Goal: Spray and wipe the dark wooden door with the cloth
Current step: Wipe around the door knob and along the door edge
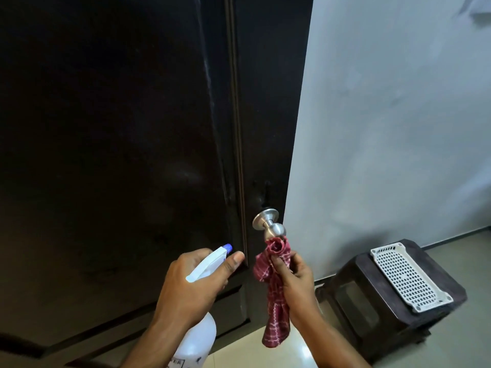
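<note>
A: Where is the cloth [275, 296] held?
B: It is pinched by the right hand [295, 274], bunched against the knob [273, 229] of the dark door [119, 128].
A: And the spray bottle [199, 338]?
B: It is gripped by the left hand [194, 282].

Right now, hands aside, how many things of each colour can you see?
Dark: 2, door and stool
White: 2, bottle and tray
Red: 1, cloth
Silver: 1, knob
Total: 6

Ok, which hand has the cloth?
The right hand, pinching the cloth just below the knob; the left hand grips the spray bottle instead.
</note>
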